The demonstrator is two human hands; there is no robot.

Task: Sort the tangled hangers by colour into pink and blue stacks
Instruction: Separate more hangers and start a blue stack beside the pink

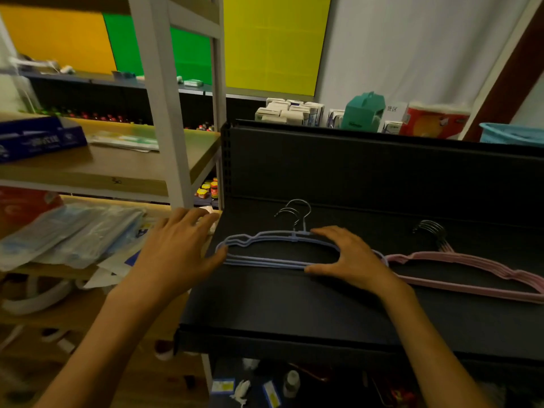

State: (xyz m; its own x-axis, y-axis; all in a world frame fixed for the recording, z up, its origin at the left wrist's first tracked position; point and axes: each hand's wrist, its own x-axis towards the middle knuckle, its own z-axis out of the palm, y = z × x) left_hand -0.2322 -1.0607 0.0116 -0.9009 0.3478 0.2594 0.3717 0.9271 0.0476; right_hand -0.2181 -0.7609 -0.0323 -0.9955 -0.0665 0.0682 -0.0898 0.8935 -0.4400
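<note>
Head view: blue hangers lie lengthwise left to right on the black shelf, bracketed by the left hand and right hand, each grip flat, fingers spread, holding nothing; pink hangers rest just right.

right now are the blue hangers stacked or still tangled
Stacked: the blue hangers lie flat and aligned on the shelf, hooks together, apart from the pink hangers.
</note>
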